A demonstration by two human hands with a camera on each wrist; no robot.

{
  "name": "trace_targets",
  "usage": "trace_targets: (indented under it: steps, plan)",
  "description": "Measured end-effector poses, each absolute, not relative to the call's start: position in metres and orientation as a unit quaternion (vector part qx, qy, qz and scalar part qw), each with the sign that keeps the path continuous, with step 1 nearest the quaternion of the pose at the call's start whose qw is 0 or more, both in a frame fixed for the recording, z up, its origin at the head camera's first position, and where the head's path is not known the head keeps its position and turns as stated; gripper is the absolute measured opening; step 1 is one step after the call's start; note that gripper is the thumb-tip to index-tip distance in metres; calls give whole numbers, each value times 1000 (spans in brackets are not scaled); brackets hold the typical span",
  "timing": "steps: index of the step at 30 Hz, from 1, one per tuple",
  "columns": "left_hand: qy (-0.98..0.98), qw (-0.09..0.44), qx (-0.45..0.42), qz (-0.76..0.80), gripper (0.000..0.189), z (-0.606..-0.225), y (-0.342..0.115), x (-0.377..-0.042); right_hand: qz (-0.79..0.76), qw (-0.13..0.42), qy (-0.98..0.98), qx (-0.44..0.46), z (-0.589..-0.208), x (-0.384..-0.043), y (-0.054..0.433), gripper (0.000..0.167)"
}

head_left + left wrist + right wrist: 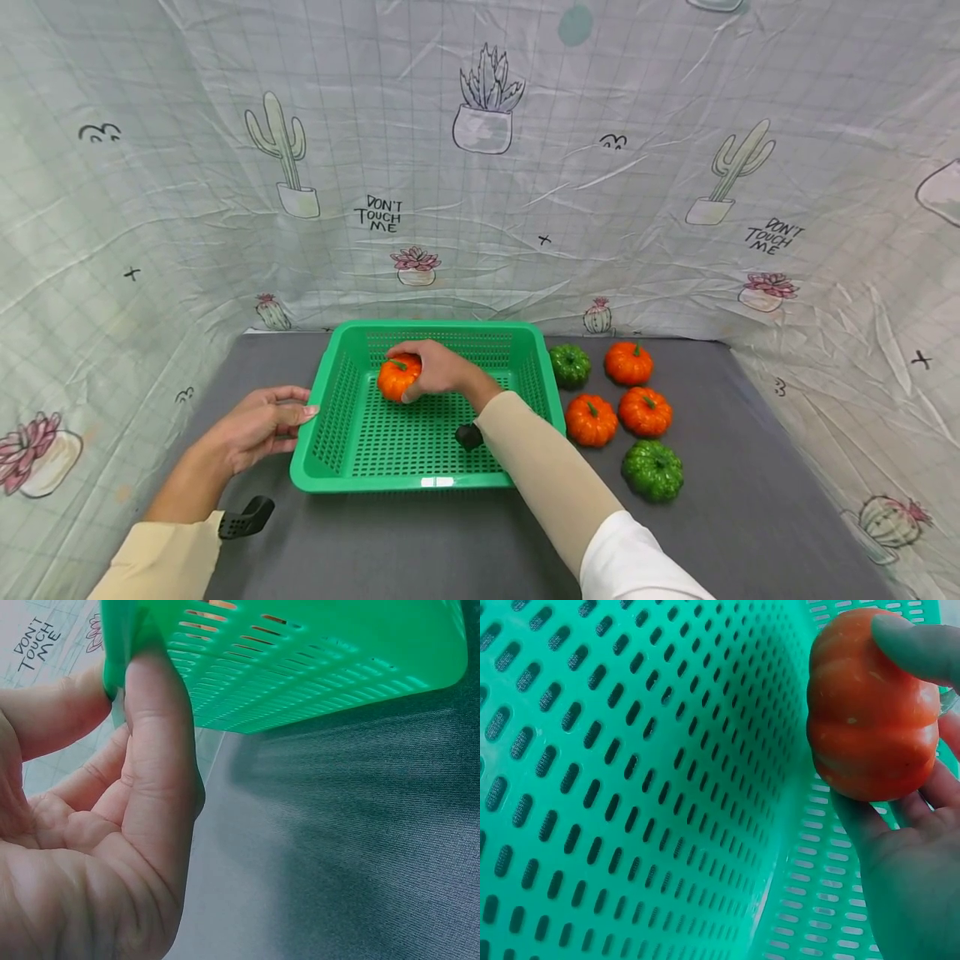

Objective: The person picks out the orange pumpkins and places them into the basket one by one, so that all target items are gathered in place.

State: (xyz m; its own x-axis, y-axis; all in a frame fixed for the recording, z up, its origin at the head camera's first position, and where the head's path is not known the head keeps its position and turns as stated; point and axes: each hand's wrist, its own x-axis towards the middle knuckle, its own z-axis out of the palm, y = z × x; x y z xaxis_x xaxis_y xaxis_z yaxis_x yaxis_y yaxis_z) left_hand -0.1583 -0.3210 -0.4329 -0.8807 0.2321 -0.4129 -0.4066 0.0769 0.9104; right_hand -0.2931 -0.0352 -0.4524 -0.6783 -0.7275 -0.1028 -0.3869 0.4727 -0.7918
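Note:
A green plastic basket [435,482] with slotted walls and floor stands on the grey table. Inside it, toward the back left, my right hand [441,368] grips a small orange pumpkin [397,380] with a green stem. In the right wrist view the thumb and fingers wrap the pumpkin [870,712] from both sides, close to the slotted basket floor [630,787]. At the basket's left rim, my left hand [258,425] pinches the edge between thumb and fingers. The left wrist view shows this hand [142,795] at the rim, with the basket's outer wall [337,652] beyond.
Right of the basket lie several more pumpkins: a green one [570,367] beside the rim, an orange one [628,363] at the back, and a green one [652,471] nearest the front. A patterned cloth [480,208] hangs behind and around the grey table [397,546].

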Motion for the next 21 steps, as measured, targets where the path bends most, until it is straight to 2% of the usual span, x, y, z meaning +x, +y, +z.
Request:
trace_targets:
  steps: [8,21]
  plan:
    - [702,236,-66,669,35,-432,-321,-157,-373,239,825,-351,-455,-293,-39,75]
    - [704,235,-61,668,36,-433,-321,-157,-354,239,834,-350,-453,-291,-38,71]
